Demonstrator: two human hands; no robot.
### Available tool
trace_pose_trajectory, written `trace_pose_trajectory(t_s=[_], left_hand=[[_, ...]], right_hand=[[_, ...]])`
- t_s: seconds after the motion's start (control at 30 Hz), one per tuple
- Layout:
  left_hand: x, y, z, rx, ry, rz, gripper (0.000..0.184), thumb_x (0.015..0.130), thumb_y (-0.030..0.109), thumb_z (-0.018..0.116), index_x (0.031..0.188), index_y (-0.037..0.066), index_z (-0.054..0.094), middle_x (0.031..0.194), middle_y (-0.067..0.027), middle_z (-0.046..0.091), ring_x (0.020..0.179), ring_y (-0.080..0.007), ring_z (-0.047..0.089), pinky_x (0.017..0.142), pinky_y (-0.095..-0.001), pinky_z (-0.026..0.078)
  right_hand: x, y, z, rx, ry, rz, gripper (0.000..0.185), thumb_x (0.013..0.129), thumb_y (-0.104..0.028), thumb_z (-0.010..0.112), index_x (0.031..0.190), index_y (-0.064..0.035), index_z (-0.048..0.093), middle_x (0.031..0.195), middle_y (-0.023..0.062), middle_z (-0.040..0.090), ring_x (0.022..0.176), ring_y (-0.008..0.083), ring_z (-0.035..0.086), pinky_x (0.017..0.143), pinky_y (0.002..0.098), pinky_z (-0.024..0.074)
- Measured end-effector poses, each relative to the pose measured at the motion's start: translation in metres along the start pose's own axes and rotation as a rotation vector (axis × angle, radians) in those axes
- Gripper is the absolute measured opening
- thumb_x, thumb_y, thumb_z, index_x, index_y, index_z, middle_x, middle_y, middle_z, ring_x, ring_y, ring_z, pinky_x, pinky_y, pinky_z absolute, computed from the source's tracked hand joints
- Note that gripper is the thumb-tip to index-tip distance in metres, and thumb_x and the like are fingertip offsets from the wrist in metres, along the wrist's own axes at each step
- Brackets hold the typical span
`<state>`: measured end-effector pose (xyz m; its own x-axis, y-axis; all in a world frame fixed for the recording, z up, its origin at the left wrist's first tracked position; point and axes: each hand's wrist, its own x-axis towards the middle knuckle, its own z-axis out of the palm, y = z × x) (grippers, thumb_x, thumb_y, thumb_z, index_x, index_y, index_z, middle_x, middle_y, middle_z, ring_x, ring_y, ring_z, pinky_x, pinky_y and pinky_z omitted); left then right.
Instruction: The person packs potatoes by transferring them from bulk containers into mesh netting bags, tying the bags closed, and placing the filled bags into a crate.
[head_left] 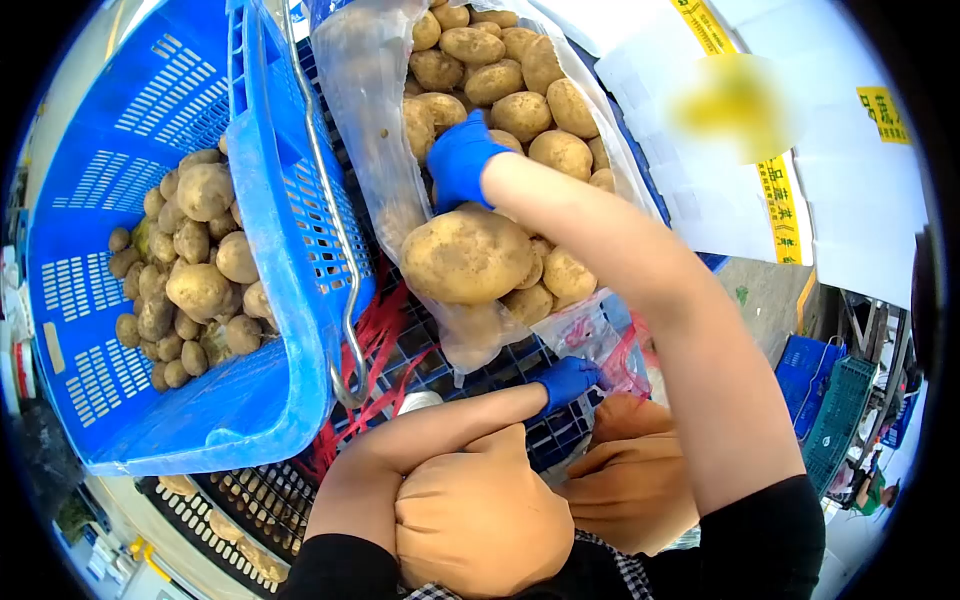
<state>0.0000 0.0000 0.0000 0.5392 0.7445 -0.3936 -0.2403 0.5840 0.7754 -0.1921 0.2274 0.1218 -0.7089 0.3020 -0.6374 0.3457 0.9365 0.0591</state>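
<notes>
Right hand: blue-gloved right hand (462,165) in the bag, just above the big potato; its fingers are partly hidden, so I cannot tell whether it grasps one.
Left hand: blue-gloved left hand (570,383) below the bag, beside the pink plastic (625,365); grip cannot be told.
Big potato: the big potato (467,255) lies at the near end of the bag, atop smaller potatoes (525,112).
Bag: whitish bag (365,100), open.
Crate: blue crate (300,400) left of the bag, holding loose potatoes (197,288).
Strips: red strips (375,325) between crate and bag.
</notes>
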Motion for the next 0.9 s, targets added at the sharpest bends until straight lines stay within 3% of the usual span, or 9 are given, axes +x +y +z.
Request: trace_pose_trajectory(t_s=[0.07,0.1,0.23,0.37,0.43,0.63,0.77,0.83,0.9], left_hand=[[-0.013,0.004,-0.003,-0.045,0.04,0.007,0.021,0.084,0.018,0.049,0.09,0.009,0.068,0.09,-0.004,0.066,0.081,-0.0138,0.059,0.075,-0.0251,0.046],[0.037,0.029,0.029,-0.071,-0.075,0.088,0.021,0.084,0.018,0.049,0.09,0.009,0.068,0.09,-0.0035,0.066,0.078,-0.0133,0.058,0.074,-0.025,0.045],[-0.011,0.035,0.009,-0.027,0.016,-0.128,0.022,0.084,0.021,0.048,0.09,0.011,0.067,0.089,-0.0024,0.065,0.07,-0.0116,0.054,0.068,-0.0249,0.045],[0.001,0.039,0.013,-0.026,0.016,-0.046,0.023,0.084,0.018,0.048,0.092,0.008,0.067,0.095,-0.0043,0.065,0.083,-0.0131,0.057,0.075,-0.0263,0.045],[0.0,0.043,0.006,0.074,0.025,0.025,0.023,0.084,0.016,0.048,0.093,0.006,0.067,0.097,-0.0054,0.065,0.089,-0.0139,0.058,0.08,-0.0269,0.044],[0.0,0.093,0.015,-0.112,0.099,-0.162,0.025,0.087,0.011,0.044,0.097,0.004,0.066,0.095,-0.0083,0.063,0.088,-0.0166,0.057,0.082,-0.029,0.044],[0.014,0.099,0.038,-0.104,0.088,-0.187,0.025,0.09,0.014,0.044,0.1,0.003,0.064,0.085,-0.0008,0.061,0.061,-0.007,0.042,0.056,-0.0213,0.036],[0.011,0.11,0.05,-0.089,0.075,-0.181,0.026,0.091,0.016,0.044,0.101,0.002,0.063,0.089,-0.0031,0.062,0.068,-0.009,0.049,0.059,-0.0228,0.04],[0.012,0.114,0.053,-0.057,0.069,-0.196,0.025,0.09,0.016,0.045,0.101,0.003,0.063,0.093,-0.005,0.062,0.076,-0.0115,0.054,0.065,-0.0245,0.045]], right_hand=[[0.002,0.017,0.022,0.376,0.123,-0.041,0.064,0.059,-0.057,0.067,0.1,-0.008,0.061,0.093,0.0142,0.063,0.093,0.0296,0.059,0.088,0.0459,0.0361],[-0.035,0.06,0.027,0.224,0.185,0.06,0.064,0.059,-0.057,0.067,0.101,-0.0095,0.06,0.092,0.0144,0.063,0.092,0.0295,0.059,0.087,0.0433,0.0354],[-0.055,0.036,0.018,0.296,0.6,-0.012,0.067,0.063,-0.056,0.065,0.108,-0.0074,0.056,0.09,0.0145,0.063,0.092,0.0265,0.059,0.085,0.0397,0.0386],[-0.135,0.082,0.02,1.38,0.656,-0.273,0.054,0.078,-0.04,0.064,0.115,-0.0026,0.051,0.105,0.01,0.059,0.098,0.0189,0.056,0.078,0.0268,0.0455],[-0.169,0.08,0.052,2.219,0.51,-0.526,0.07,0.082,-0.045,0.058,0.134,-0.007,0.03,0.121,0.0127,0.05,0.1,0.0252,0.055,0.077,0.0377,0.0505],[-0.267,0.079,0.126,2.593,0.646,-0.705,0.081,0.075,-0.047,0.065,0.136,-0.0098,0.027,0.128,0.0155,0.042,0.106,0.029,0.051,0.079,0.0448,0.0506],[-0.31,0.079,0.152,2.514,0.871,-0.655,0.084,0.073,-0.043,0.068,0.136,-0.007,0.026,0.135,0.013,0.035,0.117,0.0289,0.043,0.087,0.0466,0.0467],[-0.325,0.074,0.156,2.386,0.987,-0.488,0.083,0.073,-0.041,0.068,0.136,-0.0058,0.026,0.137,0.011,0.033,0.121,0.0286,0.039,0.09,0.047,0.0448],[-0.316,0.079,0.175,2.409,0.981,-0.666,0.079,0.076,-0.04,0.065,0.135,-0.0061,0.027,0.136,0.0107,0.035,0.122,0.0281,0.039,0.091,0.0468,0.0438]])
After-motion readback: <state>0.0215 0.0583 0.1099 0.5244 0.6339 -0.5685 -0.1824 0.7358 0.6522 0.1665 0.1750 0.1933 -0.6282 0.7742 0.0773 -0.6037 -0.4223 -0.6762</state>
